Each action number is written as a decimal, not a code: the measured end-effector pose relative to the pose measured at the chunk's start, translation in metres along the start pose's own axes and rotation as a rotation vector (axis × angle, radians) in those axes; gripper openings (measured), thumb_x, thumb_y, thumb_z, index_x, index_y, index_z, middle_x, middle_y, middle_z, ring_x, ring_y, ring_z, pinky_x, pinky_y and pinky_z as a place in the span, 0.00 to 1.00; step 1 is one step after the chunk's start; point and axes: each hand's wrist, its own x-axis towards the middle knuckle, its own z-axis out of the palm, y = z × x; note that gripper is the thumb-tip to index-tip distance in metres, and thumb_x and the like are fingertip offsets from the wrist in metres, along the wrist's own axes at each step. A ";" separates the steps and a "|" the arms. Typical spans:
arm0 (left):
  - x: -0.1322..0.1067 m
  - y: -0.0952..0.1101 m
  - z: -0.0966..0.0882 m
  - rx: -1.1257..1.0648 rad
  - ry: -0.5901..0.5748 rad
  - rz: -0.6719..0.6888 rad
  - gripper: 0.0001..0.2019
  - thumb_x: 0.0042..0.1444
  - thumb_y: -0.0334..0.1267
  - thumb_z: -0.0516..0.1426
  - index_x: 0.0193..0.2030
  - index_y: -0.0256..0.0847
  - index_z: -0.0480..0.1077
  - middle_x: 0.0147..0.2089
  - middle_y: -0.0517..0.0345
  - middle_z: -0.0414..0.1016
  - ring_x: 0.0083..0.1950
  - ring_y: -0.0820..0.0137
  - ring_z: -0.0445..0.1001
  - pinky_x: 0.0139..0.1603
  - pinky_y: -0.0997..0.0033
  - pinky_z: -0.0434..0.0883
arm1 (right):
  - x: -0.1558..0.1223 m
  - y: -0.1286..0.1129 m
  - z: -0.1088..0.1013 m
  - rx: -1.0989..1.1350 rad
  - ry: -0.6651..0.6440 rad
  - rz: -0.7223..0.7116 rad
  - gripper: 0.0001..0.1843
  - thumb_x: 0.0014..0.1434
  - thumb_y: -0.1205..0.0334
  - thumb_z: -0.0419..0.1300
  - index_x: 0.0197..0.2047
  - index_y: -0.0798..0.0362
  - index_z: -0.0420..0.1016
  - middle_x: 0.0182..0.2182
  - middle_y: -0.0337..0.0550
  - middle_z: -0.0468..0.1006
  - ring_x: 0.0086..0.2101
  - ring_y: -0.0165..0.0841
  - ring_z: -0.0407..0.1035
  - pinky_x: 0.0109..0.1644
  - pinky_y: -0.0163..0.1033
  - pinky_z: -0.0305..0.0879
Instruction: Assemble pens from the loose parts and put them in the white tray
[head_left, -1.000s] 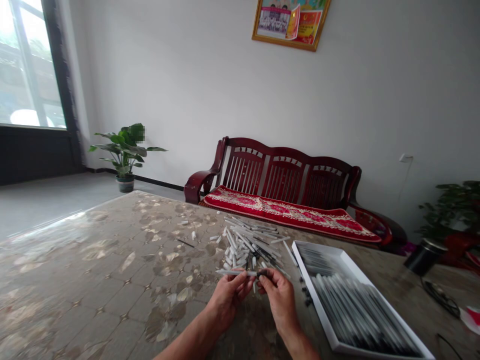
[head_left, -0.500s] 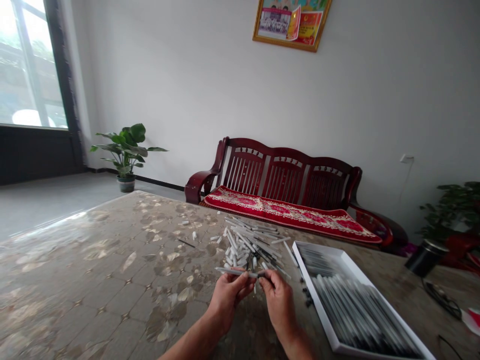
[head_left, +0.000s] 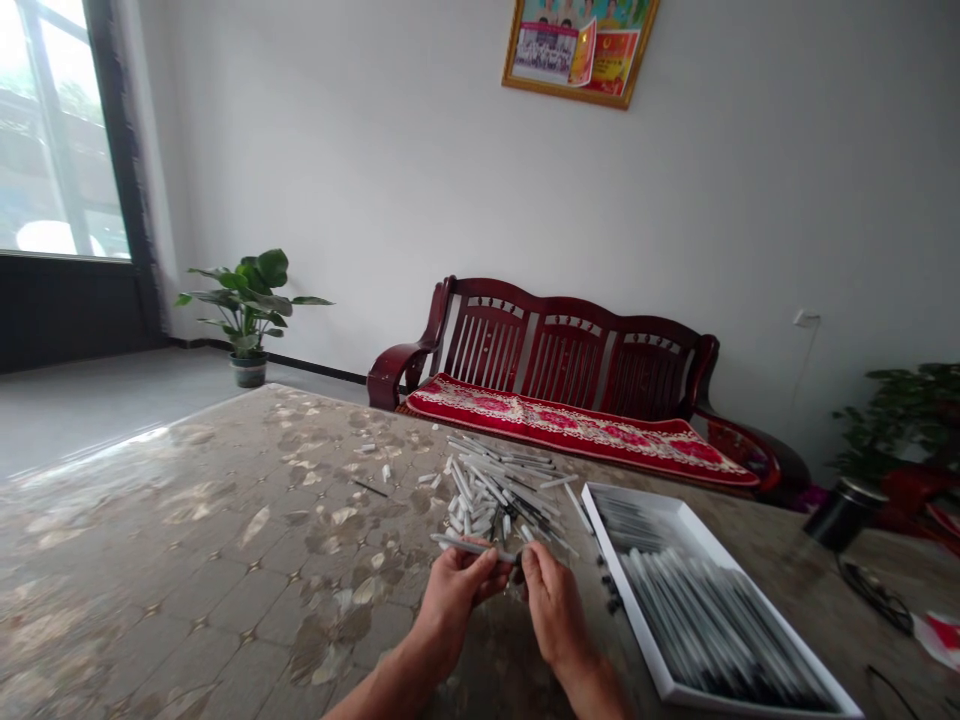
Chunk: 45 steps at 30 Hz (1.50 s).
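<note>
My left hand (head_left: 455,595) pinches a thin white pen (head_left: 469,546) that lies level above the table and points left. My right hand (head_left: 549,603) is closed at the pen's right end, fingertips pinched on it. Both hands hover just in front of a loose pile of white pen barrels and caps (head_left: 495,487) on the patterned table (head_left: 225,530). To the right lies a white tray (head_left: 670,692) filled with rows of pens.
Small black bits (head_left: 609,590) lie by the tray's left edge. A dark cup (head_left: 843,514), glasses (head_left: 877,590) and a red item stand at the far right. Behind the table are a wooden bench with a red cushion (head_left: 577,385) and a potted plant (head_left: 247,310).
My hands have dropped slightly lower and closer to me, with the pen still held between them. The right fingers have closed tighter on the pen's end.
</note>
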 end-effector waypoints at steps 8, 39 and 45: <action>-0.001 0.000 0.001 -0.001 0.012 -0.029 0.20 0.31 0.41 0.74 0.28 0.37 0.72 0.25 0.57 0.80 0.28 0.70 0.79 0.33 0.73 0.77 | 0.002 0.002 -0.001 0.006 0.001 0.031 0.21 0.67 0.48 0.45 0.27 0.48 0.65 0.21 0.38 0.72 0.24 0.32 0.66 0.28 0.35 0.56; -0.002 0.000 0.003 0.061 0.004 -0.021 0.22 0.30 0.45 0.74 0.27 0.37 0.71 0.23 0.58 0.79 0.27 0.70 0.78 0.32 0.72 0.76 | 0.000 0.002 -0.001 0.049 -0.037 0.066 0.25 0.68 0.45 0.43 0.25 0.49 0.66 0.19 0.37 0.72 0.22 0.32 0.66 0.27 0.35 0.56; -0.001 0.001 0.002 0.099 -0.016 -0.015 0.22 0.31 0.47 0.73 0.27 0.37 0.71 0.23 0.58 0.79 0.26 0.71 0.77 0.31 0.73 0.75 | -0.002 -0.001 0.002 0.120 -0.048 0.086 0.25 0.64 0.40 0.48 0.24 0.49 0.65 0.19 0.37 0.70 0.23 0.31 0.65 0.26 0.35 0.58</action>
